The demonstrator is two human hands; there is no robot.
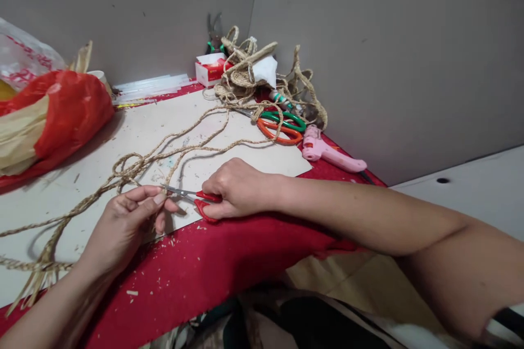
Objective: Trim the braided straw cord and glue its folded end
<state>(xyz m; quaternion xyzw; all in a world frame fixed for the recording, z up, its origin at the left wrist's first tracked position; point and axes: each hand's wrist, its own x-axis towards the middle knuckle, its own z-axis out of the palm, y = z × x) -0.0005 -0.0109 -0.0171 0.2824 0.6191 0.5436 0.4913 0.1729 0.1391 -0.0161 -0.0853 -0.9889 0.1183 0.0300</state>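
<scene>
My right hand [233, 188] grips small scissors [188, 193] with red handles, their blades pointing left. The blade tips are at the fingertips of my left hand [131, 215], which pinches the end of a thin braided straw cord [176, 166]. The cord's very end is mostly hidden by the fingers. Behind and left of my hands, more braided cord [131, 166] lies looped and knotted on a white board [184, 114]. At the lower left, a thicker braid ends in loose strands [39, 283].
A red plastic bag [77, 114] of straw lies at the left. At the back are clear sticks [153, 86], a small box [209, 70], pliers [215, 32] and coiled braid [241, 79]. Orange-and-green scissors [282, 125] and a pink glue gun [331, 155] lie right. Scraps dot the red cloth [184, 283].
</scene>
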